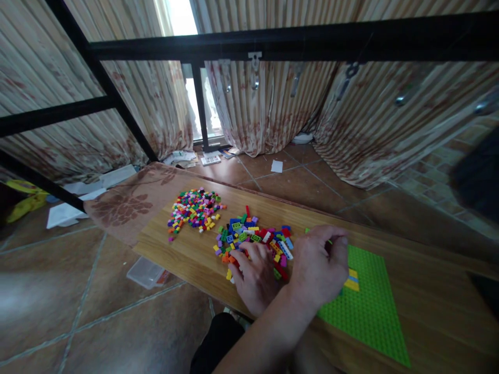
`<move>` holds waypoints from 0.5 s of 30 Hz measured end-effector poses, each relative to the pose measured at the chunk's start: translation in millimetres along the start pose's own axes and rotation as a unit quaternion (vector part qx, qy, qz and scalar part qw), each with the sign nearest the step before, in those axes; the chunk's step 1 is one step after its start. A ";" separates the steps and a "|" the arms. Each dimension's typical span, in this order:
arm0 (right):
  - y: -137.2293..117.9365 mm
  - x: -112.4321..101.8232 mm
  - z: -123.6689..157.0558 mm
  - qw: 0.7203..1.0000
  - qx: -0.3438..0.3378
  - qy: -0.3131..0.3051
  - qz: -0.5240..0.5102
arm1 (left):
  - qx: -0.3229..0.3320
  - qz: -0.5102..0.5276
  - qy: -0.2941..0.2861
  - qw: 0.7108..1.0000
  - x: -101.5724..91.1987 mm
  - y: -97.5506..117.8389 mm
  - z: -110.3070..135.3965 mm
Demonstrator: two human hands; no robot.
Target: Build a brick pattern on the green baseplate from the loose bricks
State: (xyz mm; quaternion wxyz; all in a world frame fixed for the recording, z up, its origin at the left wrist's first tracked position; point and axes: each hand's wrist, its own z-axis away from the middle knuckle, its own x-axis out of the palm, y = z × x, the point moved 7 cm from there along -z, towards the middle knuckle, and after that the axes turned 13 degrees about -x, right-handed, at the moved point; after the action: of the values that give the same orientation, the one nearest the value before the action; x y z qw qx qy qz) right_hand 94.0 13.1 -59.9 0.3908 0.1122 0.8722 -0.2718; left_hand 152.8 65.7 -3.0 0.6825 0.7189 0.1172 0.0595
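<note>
My forearms cross, the left one lying over the right. My left hand (322,262) is above the left part of a green studded baseplate (370,311), its thumb and fingers pinched together; whatever they hold, if anything, is hidden. Beside it on the plate are yellow bricks (352,285) with a light blue strip between them. My right hand (255,275) rests at the near side of a pile of mixed building bricks (244,234), fingers spread and touching them. Red, blue, green, yellow and orange pieces show around it.
A second heap of smaller bricks (195,208) lies farther left on the wooden table (171,259). A patterned cloth (125,202) covers the table's left end. A clear plastic box (146,272) is on the floor. Black metal bars (273,44) and curtains (265,114) stand behind.
</note>
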 end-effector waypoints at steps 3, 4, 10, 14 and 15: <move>-1.7 6.8 -2.0 1.000 0.006 -0.004 -0.005 | -0.007 -0.001 -0.001 1.000 -2.1 -1.5 -1.5; -1.1 7.9 -1.5 1.000 0.007 -0.002 -0.005 | -0.008 0.000 0.000 1.000 -2.9 -2.0 -2.2; 14.0 -7.3 4.9 0.996 0.037 0.066 -0.038 | -0.004 0.005 0.011 1.000 -7.8 -0.5 -4.5; 37.5 -20.9 16.0 0.982 0.080 0.136 -0.105 | -0.015 0.013 0.014 1.000 -9.8 6.1 -0.2; 45.8 -23.0 20.4 0.976 0.102 0.150 -0.118 | -0.015 0.013 0.008 1.000 -9.5 8.9 1.6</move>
State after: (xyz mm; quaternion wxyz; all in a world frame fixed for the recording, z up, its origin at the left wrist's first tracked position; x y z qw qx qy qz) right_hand 140.7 40.0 -71.6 0.2071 0.0869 0.8958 -0.3836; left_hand 144.7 61.5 6.5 0.6916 0.7095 0.1120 0.0757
